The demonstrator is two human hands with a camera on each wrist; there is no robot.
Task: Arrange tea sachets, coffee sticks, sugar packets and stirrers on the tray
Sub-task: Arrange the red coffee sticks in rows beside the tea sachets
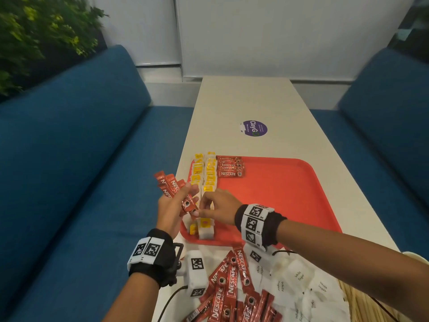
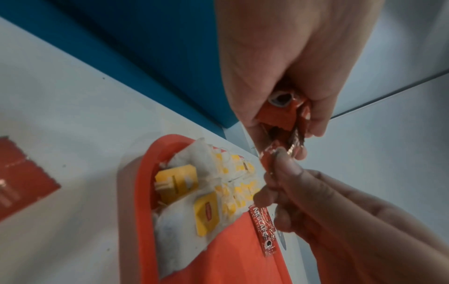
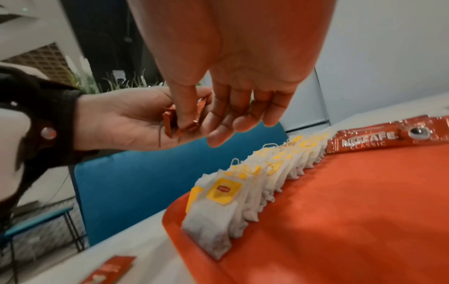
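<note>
Coffee sticks [image 1: 173, 185] fanned in left hand [image 1: 170, 211], fingers curled round them, above tray [image 1: 290, 189] near-left corner. Right hand [image 1: 219, 208] pinches one stick's lower end. Advice: draw it out straight, lay parallel beside the placed sticks [image 1: 229, 166], clear of tea sachets [image 1: 209, 173].

Right hand [image 3: 233, 63] fingers [image 3: 187, 107] on coffee sticks [image 3: 170, 123] in left hand [image 3: 126, 123], above tea-bag row [image 3: 243, 192].

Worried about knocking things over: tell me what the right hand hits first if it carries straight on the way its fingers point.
The right hand points at the coffee sticks held in the left hand; its fingertips are already on one stick's end.
</note>
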